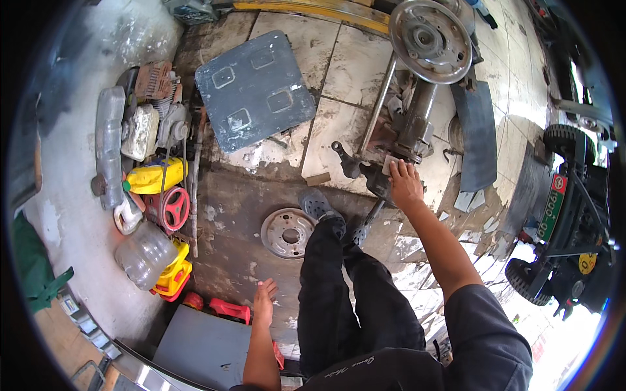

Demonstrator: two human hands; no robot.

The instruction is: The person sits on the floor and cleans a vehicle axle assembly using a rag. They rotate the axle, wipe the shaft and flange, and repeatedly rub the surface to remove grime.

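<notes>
My right hand (405, 185) reaches forward to the near end of an axle tube (416, 122). Its fingers press a small tan flat piece (389, 164), perhaps sandpaper, against the dark metal there. Just left of that hand is a dark metal arm with a round eye (349, 163). At the far end of the tube sits a round steel brake drum or hub plate (430, 40). My left hand (263, 302) hangs low over the floor, holding nothing, with its fingers partly apart. A round metal backing plate (287, 232) lies on the floor beside my foot.
A grey square panel (255, 90) lies on the tiles ahead. Along the left wall stand a yellow jug (156, 176), a red pulley (175, 208) and plastic bottles (147, 255). A grey box (203, 345) is near my left arm. At right, a vehicle (567, 221) stands.
</notes>
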